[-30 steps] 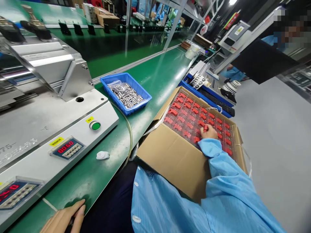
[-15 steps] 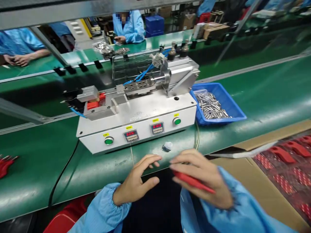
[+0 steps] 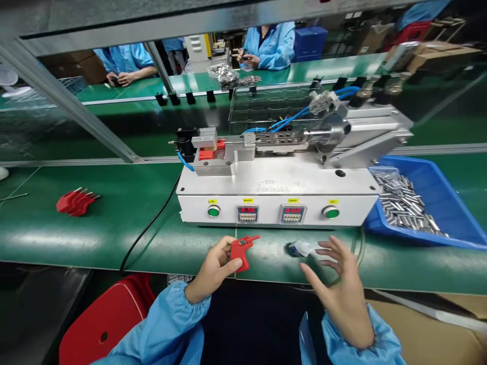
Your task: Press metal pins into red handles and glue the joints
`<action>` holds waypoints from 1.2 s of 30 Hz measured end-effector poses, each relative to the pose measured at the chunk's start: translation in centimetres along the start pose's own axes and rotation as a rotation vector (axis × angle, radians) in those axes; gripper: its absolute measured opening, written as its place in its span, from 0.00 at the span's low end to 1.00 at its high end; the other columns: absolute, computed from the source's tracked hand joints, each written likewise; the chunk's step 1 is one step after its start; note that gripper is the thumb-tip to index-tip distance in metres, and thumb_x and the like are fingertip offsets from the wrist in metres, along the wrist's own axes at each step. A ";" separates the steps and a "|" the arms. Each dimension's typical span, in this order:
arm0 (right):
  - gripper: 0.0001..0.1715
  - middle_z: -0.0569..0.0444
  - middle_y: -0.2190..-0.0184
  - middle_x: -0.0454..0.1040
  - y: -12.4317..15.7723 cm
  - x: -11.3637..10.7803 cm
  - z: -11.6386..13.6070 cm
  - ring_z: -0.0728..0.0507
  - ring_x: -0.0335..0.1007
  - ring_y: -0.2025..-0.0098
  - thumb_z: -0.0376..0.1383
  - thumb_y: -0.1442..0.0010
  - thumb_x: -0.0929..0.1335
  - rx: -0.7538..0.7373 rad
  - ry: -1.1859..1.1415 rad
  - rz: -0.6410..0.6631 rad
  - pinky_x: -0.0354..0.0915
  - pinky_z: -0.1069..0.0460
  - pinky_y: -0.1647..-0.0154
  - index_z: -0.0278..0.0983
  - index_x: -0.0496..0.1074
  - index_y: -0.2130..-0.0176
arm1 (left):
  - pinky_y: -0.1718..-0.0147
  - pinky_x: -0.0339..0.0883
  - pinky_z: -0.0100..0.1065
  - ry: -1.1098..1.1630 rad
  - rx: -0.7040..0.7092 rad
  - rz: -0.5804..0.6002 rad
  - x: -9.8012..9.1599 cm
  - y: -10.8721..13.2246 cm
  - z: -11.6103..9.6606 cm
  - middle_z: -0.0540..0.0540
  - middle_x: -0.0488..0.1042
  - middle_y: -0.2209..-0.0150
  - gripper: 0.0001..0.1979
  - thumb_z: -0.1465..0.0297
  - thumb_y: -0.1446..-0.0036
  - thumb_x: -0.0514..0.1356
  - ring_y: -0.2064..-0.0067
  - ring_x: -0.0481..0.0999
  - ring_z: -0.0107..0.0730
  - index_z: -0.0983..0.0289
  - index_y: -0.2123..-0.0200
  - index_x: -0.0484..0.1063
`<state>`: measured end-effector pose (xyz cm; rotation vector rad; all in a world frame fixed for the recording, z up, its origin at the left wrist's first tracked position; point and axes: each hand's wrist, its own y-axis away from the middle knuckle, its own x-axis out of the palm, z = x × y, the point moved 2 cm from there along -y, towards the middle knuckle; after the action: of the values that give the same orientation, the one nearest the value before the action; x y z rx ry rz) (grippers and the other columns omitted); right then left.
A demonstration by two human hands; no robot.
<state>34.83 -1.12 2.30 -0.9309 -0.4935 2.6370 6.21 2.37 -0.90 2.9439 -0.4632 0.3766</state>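
Between the thumb and fingers of my left hand (image 3: 218, 268) is a red plastic part (image 3: 241, 253), gun-shaped, its thin prong pointing right. My right hand (image 3: 340, 289) has its thumb and fingers spread and holds nothing; its fingertips are close to a small bottle (image 3: 300, 248) lying on the green bench. Behind both hands stands the metal machine (image 3: 277, 175) with two green buttons and two red displays. Another red part (image 3: 206, 154) sits in the fixture at the machine's left end.
A blue bin (image 3: 437, 203) of metal pins stands right of the machine. Several red parts (image 3: 77, 202) with metal tips lie at the left. A black cable (image 3: 150, 223) crosses the bench. A red stool (image 3: 102, 324) is below left. Two people sit across.
The red part has passed from my right hand to my left. My right hand has opened near the bottle. The view has swung left.
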 end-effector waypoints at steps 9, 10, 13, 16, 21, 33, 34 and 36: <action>0.18 0.46 0.50 0.82 1.8 2.5 1.4 0.36 0.82 0.48 0.49 0.28 0.73 0.279 -0.402 0.183 0.77 0.41 0.44 0.42 0.74 0.47 | 0.59 0.77 0.30 0.018 0.045 -0.100 0.8 -0.3 2.3 0.55 0.81 0.57 0.26 0.53 0.40 0.76 0.58 0.81 0.32 0.60 0.50 0.71; 0.18 0.47 0.54 0.83 1.9 2.8 1.9 0.36 0.82 0.52 0.50 0.29 0.73 0.310 -0.473 0.186 0.78 0.43 0.49 0.42 0.74 0.48 | 0.59 0.78 0.30 0.017 0.062 -0.109 0.7 -0.1 2.3 0.55 0.81 0.56 0.25 0.54 0.40 0.75 0.58 0.81 0.32 0.60 0.49 0.71; 0.20 0.51 0.65 0.81 1.9 3.8 3.2 0.38 0.81 0.64 0.54 0.28 0.70 0.396 -0.698 0.257 0.77 0.46 0.63 0.40 0.74 0.52 | 0.60 0.78 0.30 -0.001 0.108 -0.114 0.6 0.1 2.2 0.55 0.82 0.56 0.23 0.56 0.38 0.74 0.58 0.83 0.33 0.60 0.49 0.71; 0.20 0.52 0.67 0.78 1.4 4.9 4.0 0.41 0.78 0.71 0.54 0.26 0.67 0.468 -0.878 0.386 0.73 0.47 0.70 0.40 0.72 0.55 | 0.61 0.79 0.29 -0.012 0.139 -0.107 0.6 0.3 2.0 0.55 0.83 0.56 0.21 0.58 0.36 0.74 0.58 0.84 0.33 0.59 0.48 0.72; 0.18 0.58 0.73 0.74 1.1 5.5 4.3 0.46 0.70 0.75 0.51 0.27 0.71 0.423 -0.696 0.314 0.68 0.50 0.71 0.40 0.73 0.54 | 0.60 0.80 0.30 -0.037 0.094 -0.099 0.4 0.4 2.1 0.57 0.85 0.54 0.23 0.59 0.35 0.73 0.58 0.85 0.33 0.59 0.43 0.73; 0.17 0.56 0.73 0.73 2.4 5.0 3.9 0.47 0.64 0.76 0.49 0.29 0.72 0.245 -0.172 0.112 0.65 0.51 0.74 0.38 0.78 0.54 | 0.61 0.81 0.31 -0.088 0.071 -0.110 0.4 0.4 1.7 0.58 0.85 0.54 0.22 0.58 0.35 0.72 0.58 0.87 0.36 0.60 0.44 0.73; 0.17 0.56 0.72 0.73 2.4 5.1 3.9 0.47 0.64 0.76 0.49 0.29 0.72 0.237 -0.162 0.125 0.65 0.51 0.74 0.38 0.78 0.54 | 0.61 0.81 0.31 -0.088 0.070 -0.114 0.4 0.4 1.7 0.58 0.85 0.54 0.22 0.58 0.35 0.72 0.58 0.87 0.36 0.60 0.44 0.73; 0.16 0.56 0.71 0.74 2.2 5.2 4.0 0.47 0.65 0.75 0.48 0.29 0.72 0.215 -0.149 0.119 0.65 0.51 0.74 0.38 0.78 0.54 | 0.61 0.81 0.30 -0.084 0.071 -0.124 0.4 0.5 1.7 0.59 0.85 0.53 0.22 0.58 0.35 0.73 0.58 0.87 0.36 0.60 0.44 0.73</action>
<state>27.98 -1.95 1.45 -0.7226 -0.1870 2.8109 6.83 1.50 -2.40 3.0476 -0.2797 0.2609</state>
